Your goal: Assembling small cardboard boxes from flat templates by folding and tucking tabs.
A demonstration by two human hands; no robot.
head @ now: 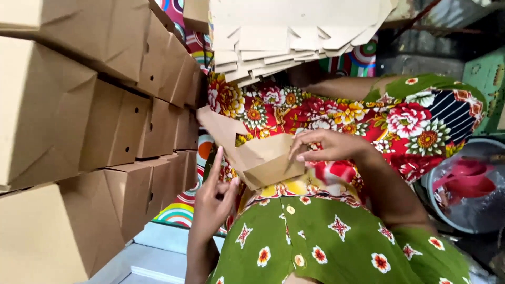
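A brown cardboard box blank (258,152), partly folded, rests on my lap over the flowered dress. My right hand (326,146) presses its fingertips on the box's upper right edge. My left hand (213,200) touches the lower left side of the box with fingers spread, index finger pointing up along the flap. One corner of the cardboard has a cut-out through which the dress shows.
Rows of folded brown boxes (105,131) are stacked on the left. A pile of flat cardboard blanks (284,37) lies ahead at the top. A round metal basin (468,184) with pink plastic items stands at the right. A colourful patterned mat (181,210) covers the floor.
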